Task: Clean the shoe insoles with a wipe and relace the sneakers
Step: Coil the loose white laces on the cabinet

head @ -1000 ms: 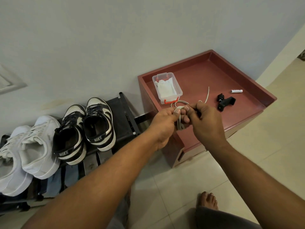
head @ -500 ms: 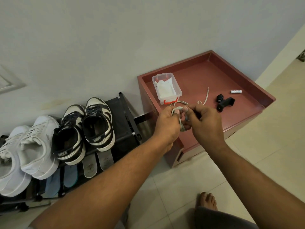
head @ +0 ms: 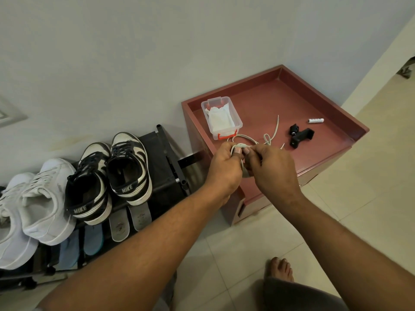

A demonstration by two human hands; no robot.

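Note:
A white shoelace (head: 270, 135) trails across the red-brown cabinet top (head: 314, 104), its near end bunched between both hands. My left hand (head: 224, 169) pinches the bundled lace at the cabinet's front left edge. My right hand (head: 272, 171) grips the same bundle from the right, fingertips meeting the left thumb. A clear plastic box with wipes (head: 221, 117) stands just behind the hands. Two black-and-white sneakers (head: 128, 167) and two white sneakers (head: 45, 198) sit on the black rack (head: 166, 158) at left.
A black clip-like holder (head: 299, 136) and a small white battery (head: 316, 120) lie on the cabinet top to the right. Insoles or sandals (head: 130, 221) rest on the rack's lower shelf. My bare foot (head: 280, 269) stands on the tiled floor.
Both hands have stayed together on the lace bundle, shifting slightly while working it. The loose lace end on the cabinet top has moved a little.

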